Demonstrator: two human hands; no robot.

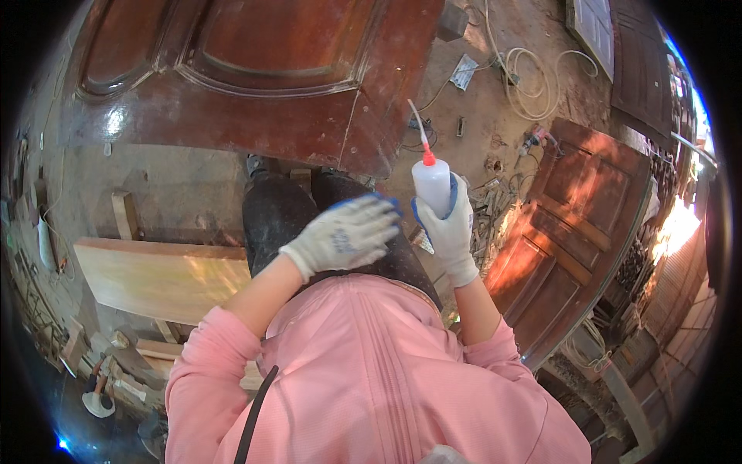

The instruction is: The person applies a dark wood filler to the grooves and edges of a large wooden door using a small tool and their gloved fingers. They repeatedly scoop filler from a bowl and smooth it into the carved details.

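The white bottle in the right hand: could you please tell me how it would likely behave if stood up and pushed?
The white bottle looks like smooth plastic, so its wall would probably give a little under the push. Its round sides suggest it might roll once tipped. The thin nozzle already curves, so it may flex easily.

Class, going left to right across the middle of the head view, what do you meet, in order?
Pale wooden board → gloved left hand → gloved right hand holding a white bottle → brown panelled door.
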